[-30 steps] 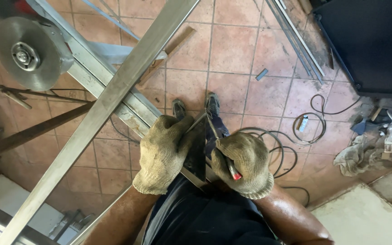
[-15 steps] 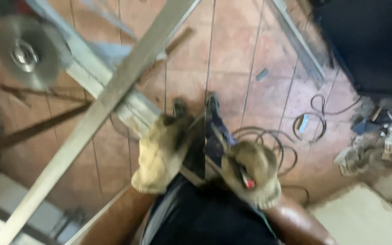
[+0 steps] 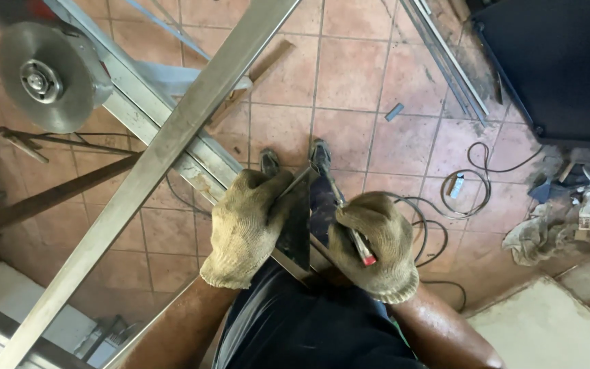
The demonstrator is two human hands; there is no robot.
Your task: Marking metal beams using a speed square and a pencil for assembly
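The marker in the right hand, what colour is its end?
Red: the marker in the gloved right hand has a red end, seen in the head view.

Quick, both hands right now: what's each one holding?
Left hand: closed, pressing a dark metal square against the steel bar.
Right hand: closed on a red-tipped marker.

You were standing in a metalworking workshop. At ten o'clock a cut-off saw's abrasive disc (image 3: 41, 76) hung over long steel rails (image 3: 138, 102), and a flat steel bar (image 3: 151, 164) ran diagonally from seven o'clock up toward twelve. The terracotta tile floor (image 3: 349, 68) was stained and strewn with black cables (image 3: 445, 205) at three o'clock, dirty rags (image 3: 541, 236) further right, and more metal strips (image 3: 445, 61) at one o'clock. You wore soiled knit work gloves (image 3: 247, 229) at centre.
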